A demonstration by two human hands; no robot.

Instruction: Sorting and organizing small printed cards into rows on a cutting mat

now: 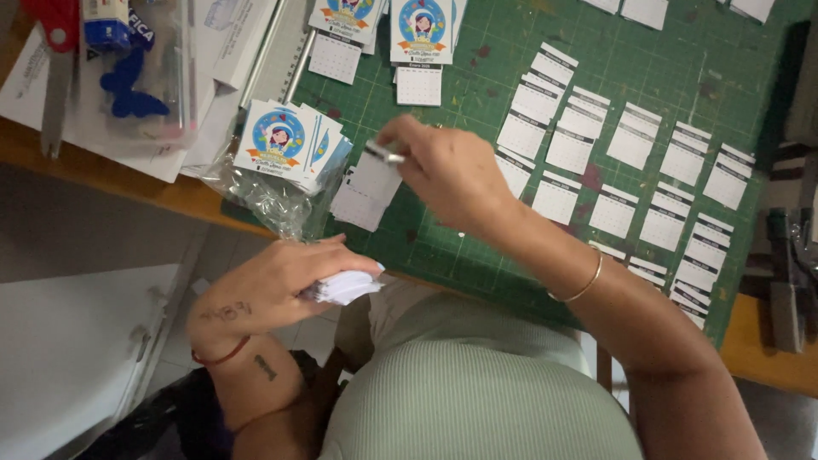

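My left hand [277, 281] is closed around a stack of small white paper sheets [345, 287], held near my body below the table edge. My right hand [447, 170] hovers over the green cutting mat [477, 247] and pinches a small white calendar sheet [375, 175] between thumb and fingers. Right under it lies a small pile of the same sheets [358, 207]. To its left, a clear plastic bag [273, 192] holds round-picture cards [281, 140].
Rows of small calendar sheet piles [630, 179] cover the mat's right side. Picture cards with calendar blocks [420, 47] lie at the top. Red-handled scissors [55, 60], a blue clip and papers sit at upper left. A dark metal tool [788, 273] stands at the right edge.
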